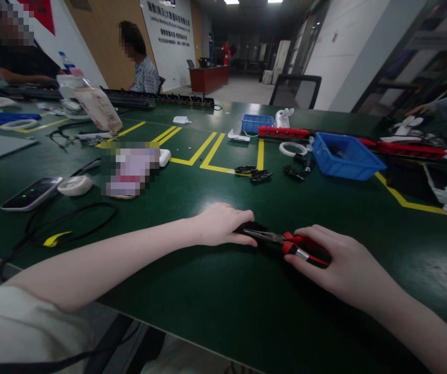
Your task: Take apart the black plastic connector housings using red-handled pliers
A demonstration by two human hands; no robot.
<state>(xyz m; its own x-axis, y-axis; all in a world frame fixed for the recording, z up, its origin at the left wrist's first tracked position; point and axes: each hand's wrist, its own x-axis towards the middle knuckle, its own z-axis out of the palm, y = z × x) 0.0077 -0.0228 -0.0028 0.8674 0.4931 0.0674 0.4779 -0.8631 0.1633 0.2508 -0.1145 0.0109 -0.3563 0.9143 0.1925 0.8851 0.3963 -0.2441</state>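
On the dark green table (215,311) my right hand (340,262) is wrapped round the red and black handles of a pair of long-nose pliers (281,241). The thin jaws point left toward my left hand (223,224). My left hand rests knuckles up on the table, fingers curled over a small black part (251,227) that lies at the plier tips. Most of that part is hidden under the fingers.
Small black parts (260,175) lie beyond, by yellow floor-tape lines. Two blue bins (346,156) (256,123) and red strips (283,132) stand at the back right. A phone (32,193), black cable (71,223) and a bottle (96,106) are at left. Two people sit at far left.
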